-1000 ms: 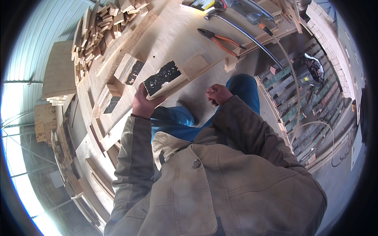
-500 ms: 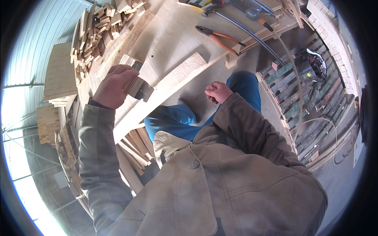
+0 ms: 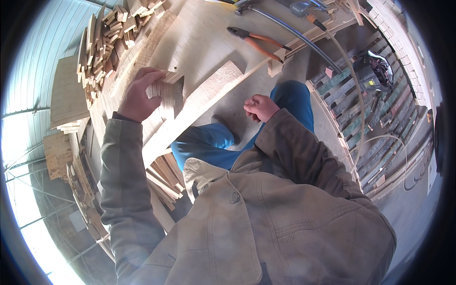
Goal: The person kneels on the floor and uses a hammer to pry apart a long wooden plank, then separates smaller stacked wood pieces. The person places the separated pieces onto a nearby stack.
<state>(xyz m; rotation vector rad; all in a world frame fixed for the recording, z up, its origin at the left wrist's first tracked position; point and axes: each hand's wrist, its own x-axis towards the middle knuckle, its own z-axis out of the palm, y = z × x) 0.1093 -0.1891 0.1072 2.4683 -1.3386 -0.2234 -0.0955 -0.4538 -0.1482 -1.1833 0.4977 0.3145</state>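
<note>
At the left of the workbench, my left hand (image 3: 137, 96) is curled round a small wooden block (image 3: 166, 91), thumb on its near side and fingers on its far side. The layered edge of the block shows between them. Beside it a pale, thick wooden board (image 3: 209, 92) runs slantwise along the bench edge. My right hand (image 3: 261, 108) hovers over my lap, away from the bench, its fingers curled closed. Whatever it may hold is hidden. Pincers (image 3: 259, 42) with orange handles lie on the bench beyond the board.
A heap of wooden offcuts (image 3: 107, 45) lies at the far left. A hammer (image 3: 294, 34) with a metal shaft and a tool with a hose (image 3: 349, 61) are at the far edge. To the right, a slatted pallet (image 3: 368, 114) carries a dark bag (image 3: 375, 73). Planks (image 3: 164, 178) sit below the bench.
The wooden block in my left hand has turned, its dark face giving way to a pale layered one. My left thumb now shows beside it. My right hand stays closed in nearly the same place.
</note>
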